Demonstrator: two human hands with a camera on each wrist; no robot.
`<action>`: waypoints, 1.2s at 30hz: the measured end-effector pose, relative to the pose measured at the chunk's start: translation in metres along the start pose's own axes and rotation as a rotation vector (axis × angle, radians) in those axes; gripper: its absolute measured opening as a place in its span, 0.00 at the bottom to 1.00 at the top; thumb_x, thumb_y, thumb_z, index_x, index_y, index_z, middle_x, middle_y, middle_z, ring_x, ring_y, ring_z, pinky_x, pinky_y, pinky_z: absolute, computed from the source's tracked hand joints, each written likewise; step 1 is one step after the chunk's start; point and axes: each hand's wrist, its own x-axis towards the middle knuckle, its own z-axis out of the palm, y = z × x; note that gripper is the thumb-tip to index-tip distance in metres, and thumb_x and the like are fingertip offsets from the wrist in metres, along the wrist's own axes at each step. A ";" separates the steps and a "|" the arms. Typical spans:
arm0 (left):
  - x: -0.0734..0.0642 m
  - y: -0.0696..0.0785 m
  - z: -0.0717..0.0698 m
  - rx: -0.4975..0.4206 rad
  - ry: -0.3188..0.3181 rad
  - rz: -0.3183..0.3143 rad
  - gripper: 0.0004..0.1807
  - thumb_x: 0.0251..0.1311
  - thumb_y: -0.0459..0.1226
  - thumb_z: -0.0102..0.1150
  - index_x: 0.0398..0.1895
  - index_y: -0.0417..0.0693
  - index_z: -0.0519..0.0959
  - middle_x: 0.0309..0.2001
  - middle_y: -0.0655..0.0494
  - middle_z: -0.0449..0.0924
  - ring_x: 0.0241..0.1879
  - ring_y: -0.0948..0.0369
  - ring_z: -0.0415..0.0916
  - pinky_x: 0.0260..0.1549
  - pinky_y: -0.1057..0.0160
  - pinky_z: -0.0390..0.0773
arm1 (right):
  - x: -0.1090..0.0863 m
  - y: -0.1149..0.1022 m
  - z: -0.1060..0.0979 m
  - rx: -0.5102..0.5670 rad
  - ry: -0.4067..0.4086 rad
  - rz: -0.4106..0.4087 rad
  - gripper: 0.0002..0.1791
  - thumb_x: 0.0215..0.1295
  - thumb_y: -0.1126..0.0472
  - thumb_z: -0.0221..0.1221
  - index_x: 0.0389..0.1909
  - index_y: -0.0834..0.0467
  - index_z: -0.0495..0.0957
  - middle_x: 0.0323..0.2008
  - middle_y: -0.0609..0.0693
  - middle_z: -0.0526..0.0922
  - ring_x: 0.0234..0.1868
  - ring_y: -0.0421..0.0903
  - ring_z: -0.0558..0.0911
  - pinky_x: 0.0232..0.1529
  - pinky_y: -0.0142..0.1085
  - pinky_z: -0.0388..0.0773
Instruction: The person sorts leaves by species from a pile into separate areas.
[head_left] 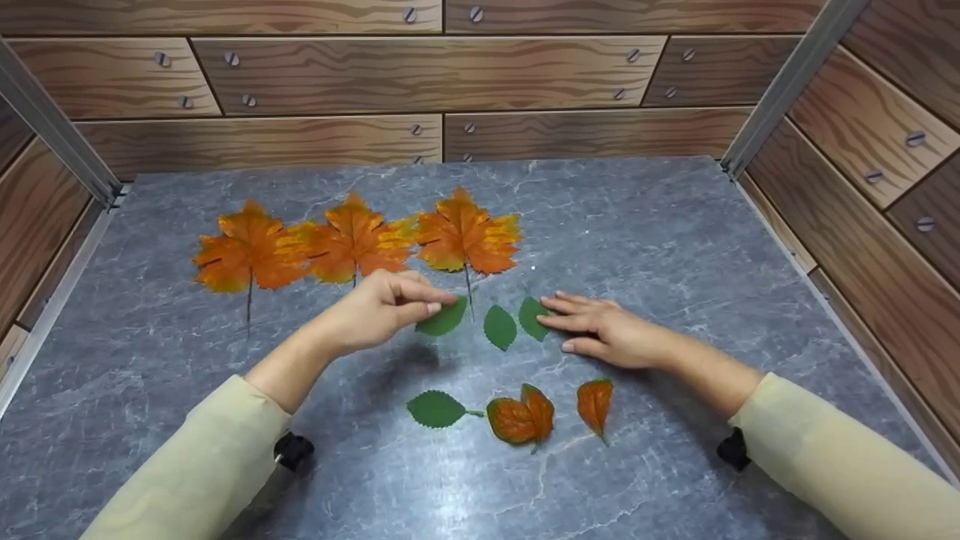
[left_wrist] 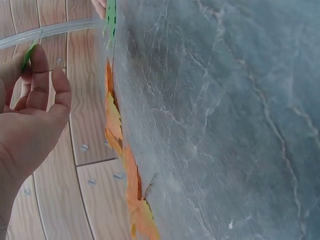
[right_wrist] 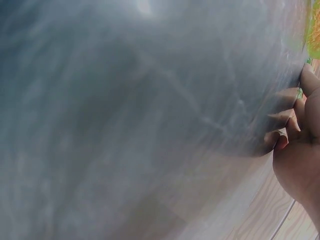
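Thumb and fingers of my left hand (head_left: 381,309) pinch a green leaf (head_left: 444,319), raised above the table in the left wrist view. My right hand (head_left: 616,330) has its fingers extended, their tips resting on another green leaf (head_left: 531,318) that lies on the table. Between the two hands lies a third green leaf (head_left: 500,328). Closer to the front are a green leaf with a short stem (head_left: 436,409), a pair of joined orange leaves with green edges (head_left: 517,420) and a single orange leaf (head_left: 595,405).
Orange maple leaves stand in a row at the back: a left one (head_left: 251,247), a middle one (head_left: 355,238) and a right one (head_left: 466,232), stems towards me. Wood-patterned panels (head_left: 427,71) and metal posts (head_left: 795,82) enclose the grey marbled table (head_left: 675,217).
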 end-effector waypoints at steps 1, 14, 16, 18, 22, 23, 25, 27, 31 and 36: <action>0.000 -0.001 0.000 -0.012 0.020 -0.007 0.15 0.77 0.32 0.59 0.61 0.46 0.87 0.54 0.51 0.86 0.56 0.54 0.80 0.52 0.60 0.83 | 0.000 0.000 0.000 0.001 0.000 0.000 0.29 0.81 0.53 0.59 0.79 0.50 0.70 0.82 0.52 0.59 0.83 0.59 0.54 0.77 0.68 0.50; 0.007 -0.022 0.015 -0.047 0.166 -0.100 0.17 0.75 0.34 0.63 0.63 0.44 0.85 0.62 0.46 0.82 0.60 0.52 0.81 0.55 0.59 0.84 | -0.002 0.000 0.000 -0.003 0.006 0.007 0.30 0.81 0.52 0.59 0.79 0.49 0.70 0.82 0.51 0.59 0.83 0.58 0.54 0.77 0.67 0.51; 0.008 -0.027 0.018 -0.031 0.170 -0.102 0.17 0.75 0.33 0.64 0.63 0.42 0.85 0.63 0.44 0.82 0.60 0.51 0.81 0.54 0.60 0.84 | -0.002 0.000 0.000 -0.004 0.007 0.007 0.30 0.81 0.52 0.59 0.79 0.50 0.70 0.82 0.51 0.59 0.83 0.58 0.54 0.77 0.67 0.51; 0.008 -0.031 0.020 -0.005 0.179 -0.099 0.17 0.74 0.32 0.64 0.63 0.41 0.85 0.63 0.42 0.82 0.60 0.50 0.81 0.52 0.60 0.84 | -0.002 0.000 0.000 -0.004 0.004 0.006 0.30 0.81 0.52 0.59 0.79 0.50 0.70 0.82 0.51 0.59 0.83 0.58 0.54 0.77 0.67 0.50; 0.009 -0.033 0.025 0.035 0.188 -0.118 0.16 0.72 0.32 0.66 0.60 0.41 0.87 0.61 0.42 0.84 0.59 0.50 0.82 0.52 0.58 0.84 | -0.001 0.000 -0.001 -0.013 -0.001 0.001 0.30 0.81 0.52 0.59 0.80 0.50 0.69 0.83 0.52 0.59 0.83 0.58 0.54 0.77 0.68 0.50; 0.009 -0.033 0.026 0.042 0.190 -0.126 0.16 0.72 0.32 0.67 0.60 0.42 0.87 0.60 0.43 0.84 0.58 0.50 0.82 0.52 0.58 0.84 | -0.001 0.000 -0.001 -0.016 -0.002 0.000 0.30 0.81 0.51 0.59 0.80 0.50 0.69 0.83 0.52 0.59 0.83 0.58 0.54 0.77 0.68 0.50; 0.011 -0.032 0.029 0.049 0.189 -0.145 0.16 0.71 0.33 0.68 0.59 0.43 0.88 0.60 0.44 0.85 0.58 0.52 0.82 0.52 0.58 0.84 | -0.001 0.000 -0.001 -0.021 -0.001 -0.001 0.30 0.81 0.51 0.59 0.80 0.50 0.69 0.83 0.52 0.59 0.83 0.59 0.54 0.77 0.68 0.50; 0.012 -0.033 0.030 0.053 0.185 -0.154 0.16 0.70 0.33 0.68 0.59 0.43 0.88 0.60 0.44 0.85 0.57 0.53 0.82 0.51 0.58 0.83 | -0.001 0.000 0.000 -0.023 -0.003 -0.001 0.30 0.81 0.51 0.59 0.80 0.50 0.69 0.83 0.52 0.59 0.83 0.59 0.54 0.77 0.68 0.50; 0.014 -0.036 0.031 0.070 0.173 -0.164 0.16 0.70 0.33 0.69 0.59 0.43 0.88 0.60 0.45 0.85 0.56 0.54 0.83 0.50 0.59 0.83 | 0.000 0.000 0.000 -0.021 -0.004 -0.001 0.30 0.81 0.51 0.59 0.80 0.50 0.69 0.82 0.52 0.59 0.83 0.59 0.54 0.77 0.67 0.51; 0.015 -0.039 0.030 0.138 0.164 -0.122 0.16 0.68 0.31 0.70 0.58 0.40 0.88 0.58 0.43 0.86 0.57 0.51 0.83 0.52 0.55 0.83 | 0.000 -0.001 -0.001 -0.009 -0.004 -0.006 0.30 0.81 0.53 0.59 0.79 0.51 0.69 0.82 0.53 0.59 0.83 0.59 0.54 0.77 0.67 0.51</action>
